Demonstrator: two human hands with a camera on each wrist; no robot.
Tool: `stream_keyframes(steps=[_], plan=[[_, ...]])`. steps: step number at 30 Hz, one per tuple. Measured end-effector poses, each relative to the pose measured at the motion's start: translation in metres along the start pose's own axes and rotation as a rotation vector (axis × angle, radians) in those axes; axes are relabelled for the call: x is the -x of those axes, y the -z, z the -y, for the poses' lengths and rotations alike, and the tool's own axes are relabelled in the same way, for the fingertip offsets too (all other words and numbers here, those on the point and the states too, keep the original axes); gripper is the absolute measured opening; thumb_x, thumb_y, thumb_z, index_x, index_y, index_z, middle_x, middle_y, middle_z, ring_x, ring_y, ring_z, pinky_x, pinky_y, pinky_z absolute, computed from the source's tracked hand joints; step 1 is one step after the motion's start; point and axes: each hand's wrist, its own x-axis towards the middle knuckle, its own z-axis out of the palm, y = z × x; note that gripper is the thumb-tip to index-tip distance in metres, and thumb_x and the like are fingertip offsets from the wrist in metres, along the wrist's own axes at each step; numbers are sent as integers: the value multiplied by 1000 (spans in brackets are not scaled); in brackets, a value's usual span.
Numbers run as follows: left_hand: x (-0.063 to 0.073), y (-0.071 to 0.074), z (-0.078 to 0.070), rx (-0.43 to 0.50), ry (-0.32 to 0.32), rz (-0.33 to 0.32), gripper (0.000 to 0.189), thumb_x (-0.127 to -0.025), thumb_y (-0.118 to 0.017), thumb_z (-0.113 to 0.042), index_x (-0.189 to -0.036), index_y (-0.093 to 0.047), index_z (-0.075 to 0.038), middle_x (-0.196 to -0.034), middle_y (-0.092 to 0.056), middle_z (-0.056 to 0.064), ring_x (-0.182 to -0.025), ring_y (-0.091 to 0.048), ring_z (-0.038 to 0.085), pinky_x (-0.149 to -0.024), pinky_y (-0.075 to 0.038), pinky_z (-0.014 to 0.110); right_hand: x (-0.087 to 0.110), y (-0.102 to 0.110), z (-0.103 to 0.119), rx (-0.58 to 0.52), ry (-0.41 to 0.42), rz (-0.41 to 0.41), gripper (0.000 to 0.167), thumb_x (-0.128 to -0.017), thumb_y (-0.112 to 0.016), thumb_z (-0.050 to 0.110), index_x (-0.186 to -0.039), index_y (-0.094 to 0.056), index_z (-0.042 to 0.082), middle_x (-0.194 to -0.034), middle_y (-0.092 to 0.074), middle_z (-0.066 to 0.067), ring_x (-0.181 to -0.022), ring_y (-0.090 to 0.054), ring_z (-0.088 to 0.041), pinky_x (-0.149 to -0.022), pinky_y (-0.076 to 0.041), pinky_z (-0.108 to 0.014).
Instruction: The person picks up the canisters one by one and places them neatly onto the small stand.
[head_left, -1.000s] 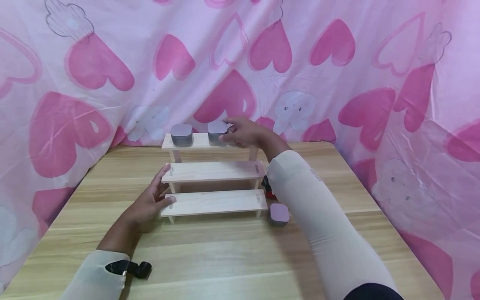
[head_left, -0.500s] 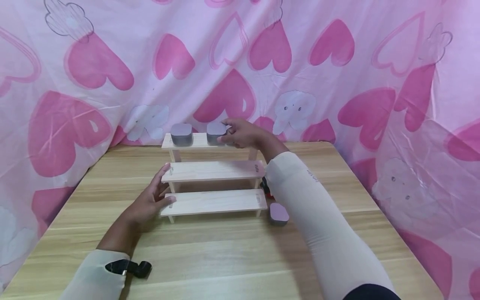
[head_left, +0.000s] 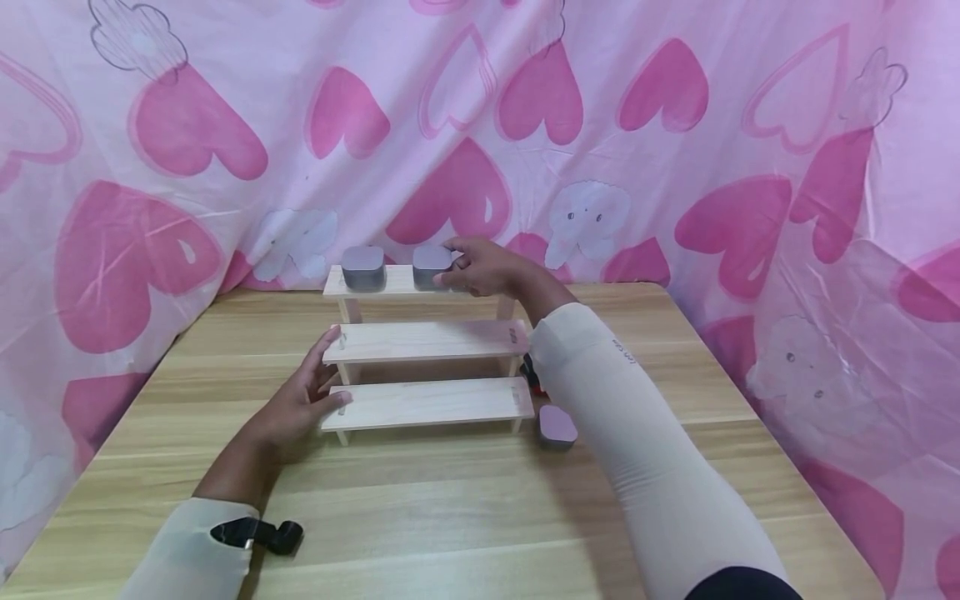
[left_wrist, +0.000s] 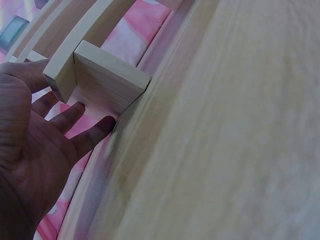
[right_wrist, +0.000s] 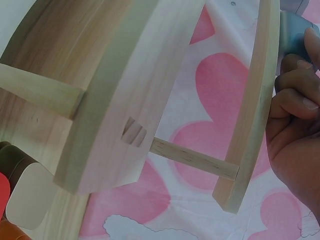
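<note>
And the right hand pinches the right grey block on the far shelf of the wooden rack! Fingers spread, the left hand touches the near shelf's left end.

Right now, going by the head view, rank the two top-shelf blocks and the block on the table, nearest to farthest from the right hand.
1. Right block: on the top shelf, held by the right hand.
2. Left block: farther left on the same shelf.
3. Table block: on the table, right of the bottom shelf.
</note>
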Motion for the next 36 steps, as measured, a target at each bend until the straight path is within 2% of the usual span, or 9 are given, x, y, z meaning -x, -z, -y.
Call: stream_keyframes(steps=[2, 5, 7, 20, 26, 28, 31, 34, 36], plan=[[0, -1, 0, -13, 5, -2, 106, -107, -71, -13, -175, 5, -44, -185, -6, 17, -166, -19, 57, -124, -43, 34, 0, 0, 0, 6, 3, -2, 53, -104, -76, 22, -153, -56, 18, -120, -67, -12, -91, -55, -21, -67, -44, -27], [0, -1, -1, -20, 11, -4, 106, -107, -70, -14, -174, 6, -46, -185, -7, 18, -165, -20, 57, -126, -33, 60, -1, 1, -1, 16, 4, -2, 53, -104, -76, 23, -153, -56, 18, -121, -67, -12, -93, -56, -22, -68, -45, -27], [0, -1, -1, -10, 11, 0, 106, -108, -70, -13, -174, 6, -46, -185, -7, 18, -165, -20, 57, -125, -28, 68, -1, 2, -1, 24, 1, 0, 53, -104, -76, 23, -153, -56, 19, -122, -66, -11, -95, -57, -22, -69, -46, -27], [0, -1, -1, -15, 9, 1, 106, -108, -68, -11, -174, 7, -45, -185, -8, 20, -165, -20, 58, -124, -31, 63, -2, 2, 0, 87, -6, 6, 68, -102, -78, 24, -162, -48, 18, -138, -62, -12, -112, -58, -27, -83, -53, -35], [1, -1, -1, -2, 15, -3, 107, -107, -69, -11, -174, 7, -46, -185, -7, 19, -165, -18, 59, -125, -27, 69, -2, 4, 0, 61, -39, 13, 81, -98, -83, 19, -166, -40, 19, -128, -61, -12, -101, -58, -25, -79, -52, -33], [2, -1, 0, 0, 19, -5, 108, -107, -70, -11, -174, 7, -47, -185, -7, 18, -165, -18, 58, -127, -32, 63, 0, 5, 0, 43, -43, 10, 85, -97, -83, 15, -168, -36, 19, -115, -60, -11, -89, -56, -22, -74, -50, -31], [1, -2, 1, 23, 9, 2, 107, -107, -70, -10, -174, 6, -46, -184, -9, 21, -165, -18, 59, -123, -45, 36, 3, 7, -2, 34, -32, 7, 93, -95, -83, 8, -171, -29, 19, -95, -58, -8, -74, -51, -18, -65, -46, -28], [0, -2, 2, 48, -12, 10, 106, -107, -69, -8, -175, 5, -43, -183, -10, 25, -164, -18, 60, -110, -43, 11, 9, 8, -2, 46, -15, -6, 100, -95, -81, 2, -174, -22, 19, -83, -55, -4, -65, -47, -15, -61, -45, -26], [1, -1, 2, 50, -15, 9, 106, -107, -69, -8, -175, 5, -43, -183, -9, 24, -164, -17, 60, -106, -42, 7, 14, 8, -1, 78, -18, -32, 103, -95, -82, 2, -175, -20, 19, -78, -53, -2, -62, -46, -15, -60, -46, -26]])
